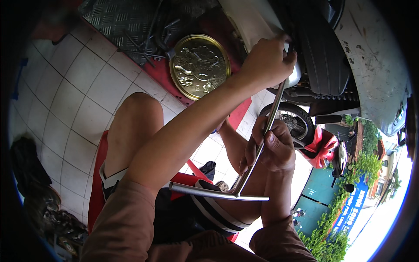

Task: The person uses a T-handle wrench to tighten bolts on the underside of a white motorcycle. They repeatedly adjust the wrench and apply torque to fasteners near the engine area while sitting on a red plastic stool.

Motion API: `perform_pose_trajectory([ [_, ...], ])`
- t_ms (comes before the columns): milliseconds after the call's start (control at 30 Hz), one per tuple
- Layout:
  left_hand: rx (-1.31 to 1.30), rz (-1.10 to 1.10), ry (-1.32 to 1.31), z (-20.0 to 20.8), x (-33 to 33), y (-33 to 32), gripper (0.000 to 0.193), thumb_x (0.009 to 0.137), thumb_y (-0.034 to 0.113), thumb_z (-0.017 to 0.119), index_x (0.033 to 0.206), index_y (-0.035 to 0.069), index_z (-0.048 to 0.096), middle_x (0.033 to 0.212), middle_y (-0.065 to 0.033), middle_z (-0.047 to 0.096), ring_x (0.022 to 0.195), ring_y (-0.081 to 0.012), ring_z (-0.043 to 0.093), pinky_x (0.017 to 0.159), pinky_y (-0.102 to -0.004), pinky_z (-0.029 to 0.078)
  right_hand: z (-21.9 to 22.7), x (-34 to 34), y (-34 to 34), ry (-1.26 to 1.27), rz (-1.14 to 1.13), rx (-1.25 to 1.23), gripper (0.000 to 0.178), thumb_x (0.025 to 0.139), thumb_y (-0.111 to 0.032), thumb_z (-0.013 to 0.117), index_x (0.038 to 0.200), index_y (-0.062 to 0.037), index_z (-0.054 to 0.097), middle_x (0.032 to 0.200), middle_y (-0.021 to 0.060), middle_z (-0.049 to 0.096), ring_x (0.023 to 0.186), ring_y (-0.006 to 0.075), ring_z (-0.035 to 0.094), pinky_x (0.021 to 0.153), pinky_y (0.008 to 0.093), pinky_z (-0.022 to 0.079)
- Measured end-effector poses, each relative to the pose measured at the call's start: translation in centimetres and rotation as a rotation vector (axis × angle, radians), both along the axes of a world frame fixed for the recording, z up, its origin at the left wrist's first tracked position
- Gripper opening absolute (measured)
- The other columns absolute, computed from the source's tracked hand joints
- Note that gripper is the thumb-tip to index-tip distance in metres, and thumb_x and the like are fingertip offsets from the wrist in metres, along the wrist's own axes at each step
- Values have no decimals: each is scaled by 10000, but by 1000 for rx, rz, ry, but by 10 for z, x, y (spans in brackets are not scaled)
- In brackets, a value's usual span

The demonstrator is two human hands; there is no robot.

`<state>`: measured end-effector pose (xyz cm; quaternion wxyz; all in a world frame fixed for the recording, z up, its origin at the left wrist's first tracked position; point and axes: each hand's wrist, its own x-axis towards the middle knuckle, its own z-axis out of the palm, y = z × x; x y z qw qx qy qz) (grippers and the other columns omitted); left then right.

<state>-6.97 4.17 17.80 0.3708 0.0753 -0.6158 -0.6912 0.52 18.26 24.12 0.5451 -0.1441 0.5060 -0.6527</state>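
Observation:
A long silver T-handle wrench (270, 111) runs slantwise before me, its crossbar near my lap and its far end up against a motorbike (325, 56). My right hand (276, 146) is closed round the middle of the shaft, thumb along it. My left hand (270, 61) reaches farther up, fingers curled around the wrench's upper end beside the bike's black and pale panels. That hand and the bodywork hide the tip and whatever it meets.
A gold embossed round tray (200, 67) lies on a red platform (163, 76) with dark tools (148, 43) beside it. My bare knee (137, 109) rises over white floor tiles (72, 105). A red motorbike (323, 148) stands beyond, and dark items (28, 163) lie at far left.

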Motion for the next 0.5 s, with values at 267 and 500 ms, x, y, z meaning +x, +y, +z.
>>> perform_pose_trajectory([
  [267, 148, 86, 89, -3, 0, -10, 273, 853, 172, 608, 1056, -9, 588, 676, -97, 648, 575, -156, 627, 561, -279, 488, -1, -1, -18, 39, -121, 3, 277, 960, -256, 447, 863, -4, 387, 613, 182, 558, 508, 313, 617, 494, 402, 562],
  [500, 18, -48, -399, -40, 64, -47, 161, 877, 144, 584, 876, -4, 648, 620, -34, 595, 491, -74, 526, 452, -241, 412, 4, 5, -28, 108, -108, 12, 295, 965, -278, 438, 926, 13, 451, 723, 175, 597, 674, 312, 658, 614, 347, 553],
])
